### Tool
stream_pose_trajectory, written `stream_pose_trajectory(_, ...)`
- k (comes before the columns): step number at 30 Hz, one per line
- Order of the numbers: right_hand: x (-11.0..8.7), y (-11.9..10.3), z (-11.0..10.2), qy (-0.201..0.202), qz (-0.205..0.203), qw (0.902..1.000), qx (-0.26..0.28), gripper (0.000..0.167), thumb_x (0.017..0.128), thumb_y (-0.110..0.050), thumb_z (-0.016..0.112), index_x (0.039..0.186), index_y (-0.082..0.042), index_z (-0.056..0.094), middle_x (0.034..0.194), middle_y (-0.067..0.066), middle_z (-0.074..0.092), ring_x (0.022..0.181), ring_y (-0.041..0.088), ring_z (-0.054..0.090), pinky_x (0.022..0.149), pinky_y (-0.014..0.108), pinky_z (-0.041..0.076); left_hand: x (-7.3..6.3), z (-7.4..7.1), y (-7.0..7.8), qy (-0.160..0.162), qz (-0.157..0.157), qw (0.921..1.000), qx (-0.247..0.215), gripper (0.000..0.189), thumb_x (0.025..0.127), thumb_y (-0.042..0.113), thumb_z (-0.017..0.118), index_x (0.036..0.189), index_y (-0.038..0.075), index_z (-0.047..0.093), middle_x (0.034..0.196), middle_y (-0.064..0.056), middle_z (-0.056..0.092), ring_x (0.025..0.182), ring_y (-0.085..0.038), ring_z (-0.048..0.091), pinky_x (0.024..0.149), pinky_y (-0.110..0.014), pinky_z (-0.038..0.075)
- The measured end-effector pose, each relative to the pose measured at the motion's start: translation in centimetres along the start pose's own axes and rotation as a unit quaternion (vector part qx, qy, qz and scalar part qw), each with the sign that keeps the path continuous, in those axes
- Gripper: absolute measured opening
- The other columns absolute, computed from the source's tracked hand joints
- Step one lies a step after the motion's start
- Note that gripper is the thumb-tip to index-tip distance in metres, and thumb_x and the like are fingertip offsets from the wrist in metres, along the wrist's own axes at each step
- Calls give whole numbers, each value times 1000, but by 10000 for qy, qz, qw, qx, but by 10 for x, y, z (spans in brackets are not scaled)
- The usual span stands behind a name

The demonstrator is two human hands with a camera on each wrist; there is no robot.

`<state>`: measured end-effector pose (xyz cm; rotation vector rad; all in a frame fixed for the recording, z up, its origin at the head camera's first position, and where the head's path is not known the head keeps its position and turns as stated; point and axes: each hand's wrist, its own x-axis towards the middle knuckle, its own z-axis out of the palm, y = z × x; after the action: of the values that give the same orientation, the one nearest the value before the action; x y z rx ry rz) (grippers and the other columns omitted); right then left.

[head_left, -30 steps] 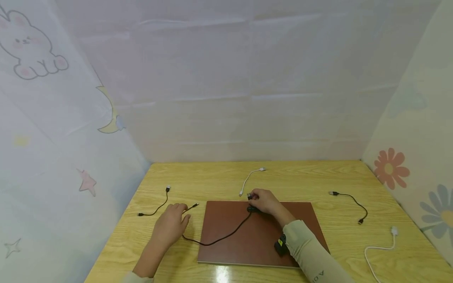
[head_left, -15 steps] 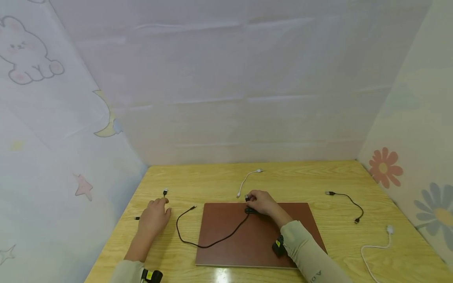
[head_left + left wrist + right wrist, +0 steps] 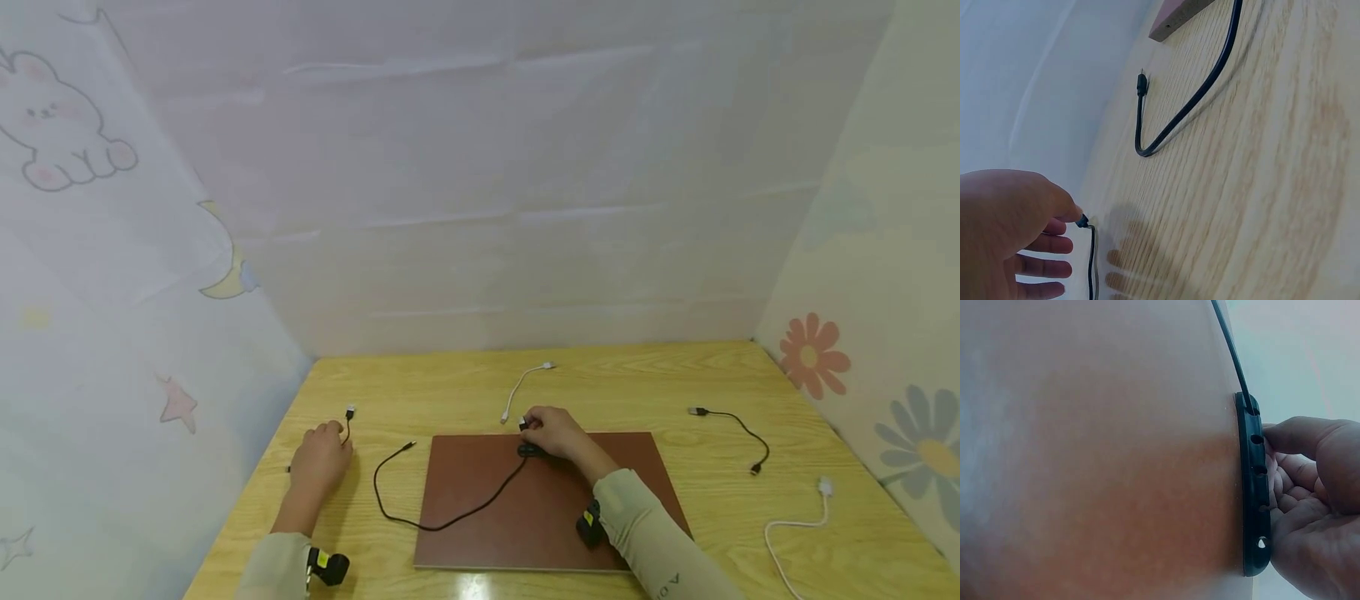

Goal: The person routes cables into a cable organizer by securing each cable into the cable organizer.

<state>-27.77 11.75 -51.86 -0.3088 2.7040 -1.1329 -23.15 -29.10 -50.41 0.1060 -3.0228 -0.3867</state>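
In the head view my left hand is over a short black cable at the table's left, whose USB plug lies beyond the fingers. Most of that cable is hidden beneath the hand. The left wrist view shows the fingers fairly straight and the thumb overlapping the black plug; contact is unclear. My right hand pinches the USB plug of a long black cable at the brown board's far edge. Under it, a black slotted cable holder stands on the board, the cable passing through one slot.
The brown board lies at mid-table. A short white cable is behind it. To the right lie a short black cable and a longer white cable. The long cable's free plug lies left of the board.
My left hand has let go of the long black cable's small plug, which lies on the table, and has moved left over the short black cable. The right hand stays at the board's far edge.
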Motion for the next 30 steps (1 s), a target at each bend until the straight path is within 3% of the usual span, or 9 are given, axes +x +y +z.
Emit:
stream_pose_trajectory(11, -1, -3, -1, 56, -88, 9999, 8, 6, 94, -14, 70, 96, -10, 67, 86, 0, 62, 77, 16, 53, 70, 34, 45, 4, 6, -9, -265, -122, 9995, -106, 37, 102, 17, 56, 127, -11, 56, 117, -28, 61, 111, -48, 55, 85, -60, 50)
stream_pose_trajectory(19, 0, 0, 1, 6, 38, 10000, 37, 8, 95, -16, 70, 101, -11, 68, 90, 0, 63, 79, 16, 54, 72, 35, 46, 8, 10, -15, -314, -89, 9994, -80, 32, 102, 15, 56, 122, -10, 59, 112, -25, 61, 108, -46, 56, 86, -59, 49)
stream_pose_trajectory(30, -1, 1, 3, 4, 5, 10000, 84, 10, 95, -15, 69, 104, -10, 69, 91, 0, 63, 80, 16, 55, 73, 36, 48, 4, 7, -10, -293, -92, 9995, 94, 24, 101, 13, 60, 115, -6, 63, 111, -22, 60, 105, -41, 56, 82, -55, 53)
